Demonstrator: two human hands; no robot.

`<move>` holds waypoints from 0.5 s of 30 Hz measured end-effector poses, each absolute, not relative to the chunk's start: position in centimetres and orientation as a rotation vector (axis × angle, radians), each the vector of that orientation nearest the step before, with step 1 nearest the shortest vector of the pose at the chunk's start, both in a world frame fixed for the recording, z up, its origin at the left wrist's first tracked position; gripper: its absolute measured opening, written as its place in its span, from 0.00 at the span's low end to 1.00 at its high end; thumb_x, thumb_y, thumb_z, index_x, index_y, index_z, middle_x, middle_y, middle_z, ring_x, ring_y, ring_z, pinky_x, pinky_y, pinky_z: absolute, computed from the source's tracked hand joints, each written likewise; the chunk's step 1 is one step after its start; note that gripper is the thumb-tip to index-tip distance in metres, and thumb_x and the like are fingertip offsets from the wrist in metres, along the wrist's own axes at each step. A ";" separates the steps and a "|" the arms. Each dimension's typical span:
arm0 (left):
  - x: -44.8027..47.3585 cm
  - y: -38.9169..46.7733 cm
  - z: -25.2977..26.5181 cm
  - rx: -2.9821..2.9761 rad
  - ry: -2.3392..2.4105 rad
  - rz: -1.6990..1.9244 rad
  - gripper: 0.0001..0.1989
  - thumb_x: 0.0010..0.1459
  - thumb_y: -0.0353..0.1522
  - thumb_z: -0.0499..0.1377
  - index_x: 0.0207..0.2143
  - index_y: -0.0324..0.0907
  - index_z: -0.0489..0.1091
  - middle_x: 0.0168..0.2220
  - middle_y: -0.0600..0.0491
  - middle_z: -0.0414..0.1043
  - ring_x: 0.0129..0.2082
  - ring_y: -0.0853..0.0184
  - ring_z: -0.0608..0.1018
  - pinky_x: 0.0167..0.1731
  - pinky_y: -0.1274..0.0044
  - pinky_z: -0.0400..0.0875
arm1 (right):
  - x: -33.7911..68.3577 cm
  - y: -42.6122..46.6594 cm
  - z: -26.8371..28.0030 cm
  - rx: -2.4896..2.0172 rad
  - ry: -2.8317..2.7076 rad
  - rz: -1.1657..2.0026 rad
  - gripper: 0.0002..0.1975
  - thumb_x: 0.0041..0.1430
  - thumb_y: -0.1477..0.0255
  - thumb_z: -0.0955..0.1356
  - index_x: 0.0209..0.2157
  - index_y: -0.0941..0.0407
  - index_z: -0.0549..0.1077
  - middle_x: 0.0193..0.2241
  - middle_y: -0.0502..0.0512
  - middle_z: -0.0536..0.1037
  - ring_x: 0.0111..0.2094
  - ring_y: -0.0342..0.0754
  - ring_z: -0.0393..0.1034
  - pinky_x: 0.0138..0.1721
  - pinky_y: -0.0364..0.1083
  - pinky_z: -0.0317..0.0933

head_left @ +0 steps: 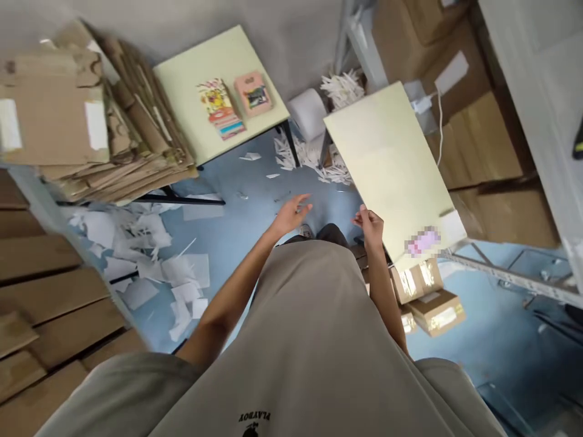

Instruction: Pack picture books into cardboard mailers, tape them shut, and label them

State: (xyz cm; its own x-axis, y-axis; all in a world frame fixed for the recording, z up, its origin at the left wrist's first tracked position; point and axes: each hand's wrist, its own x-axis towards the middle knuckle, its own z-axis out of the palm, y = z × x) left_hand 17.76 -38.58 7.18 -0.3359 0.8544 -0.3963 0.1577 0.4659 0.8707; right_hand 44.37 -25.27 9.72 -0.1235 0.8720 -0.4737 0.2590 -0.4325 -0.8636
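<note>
View from above, looking down past the person's grey shirt to a blue floor. The left hand (291, 213) is held out over the floor, fingers spread loosely and palm partly open; it holds nothing and touches nothing. The right hand (371, 226) is raised just beside the near edge of the right-hand table (387, 164), fingers curled inward; whether they pinch a small item or rest against the table's edge cannot be told. A blurred pink patch (423, 241) lies near that table's near corner, with a white slip (452, 224) beside it. A second table (218, 67), well apart to the left, carries two colourful packs (221, 109) (254, 93) near its near edge. Flattened cardboard (91, 121) is stacked at left. White paper scraps (150, 255) litter the floor, and taped cartons (430, 297) sit under the right-hand table's near corner.
</note>
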 end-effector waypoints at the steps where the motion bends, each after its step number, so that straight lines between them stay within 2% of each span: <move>1: 15.5 -38.7 6.7 0.790 1.841 1.000 0.27 0.73 0.44 0.66 0.68 0.44 0.80 0.73 0.37 0.80 0.73 0.45 0.82 0.73 0.52 0.80 | 42.0 -24.2 9.8 -1.614 -1.330 1.620 0.37 0.58 0.31 0.79 0.29 0.53 0.78 0.29 0.53 0.81 0.34 0.50 0.82 0.48 0.54 0.87; 4: 8.8 -39.1 5.0 0.529 1.992 1.203 0.31 0.71 0.52 0.70 0.67 0.43 0.80 0.71 0.34 0.81 0.71 0.41 0.83 0.72 0.49 0.80 | 35.4 -20.9 9.4 -1.501 -1.529 1.714 0.37 0.56 0.29 0.78 0.30 0.52 0.78 0.31 0.53 0.81 0.37 0.50 0.82 0.52 0.56 0.87; 8: -0.2 -38.5 3.1 0.174 2.141 1.428 0.41 0.65 0.59 0.76 0.68 0.41 0.78 0.72 0.31 0.79 0.75 0.39 0.80 0.78 0.51 0.72 | 26.3 -15.8 7.1 -1.387 -1.736 1.823 0.37 0.55 0.28 0.77 0.32 0.51 0.80 0.33 0.55 0.86 0.41 0.55 0.85 0.55 0.58 0.85; 11: -7.2 -36.8 2.7 -0.063 2.226 1.449 0.45 0.66 0.58 0.77 0.73 0.39 0.74 0.76 0.29 0.73 0.79 0.41 0.76 0.80 0.56 0.70 | 18.2 -11.6 4.2 -1.268 -1.915 1.879 0.35 0.58 0.32 0.76 0.38 0.52 0.84 0.42 0.61 0.91 0.51 0.61 0.89 0.63 0.62 0.81; 15: -15.1 -33.1 2.6 -0.252 2.248 1.332 0.46 0.70 0.53 0.75 0.78 0.36 0.69 0.79 0.27 0.69 0.80 0.45 0.74 0.78 0.59 0.70 | 6.2 -6.3 0.1 -1.239 -2.073 1.861 0.29 0.62 0.43 0.78 0.48 0.54 0.85 0.56 0.67 0.90 0.63 0.66 0.86 0.71 0.63 0.75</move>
State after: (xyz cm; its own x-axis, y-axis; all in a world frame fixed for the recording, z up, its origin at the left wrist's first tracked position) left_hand -15.06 -33.06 2.64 -0.8522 0.0967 -0.5142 -0.4046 0.5014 0.7648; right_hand 6.22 -6.35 0.07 -0.6663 0.6080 -0.4317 0.4947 -0.0728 -0.8660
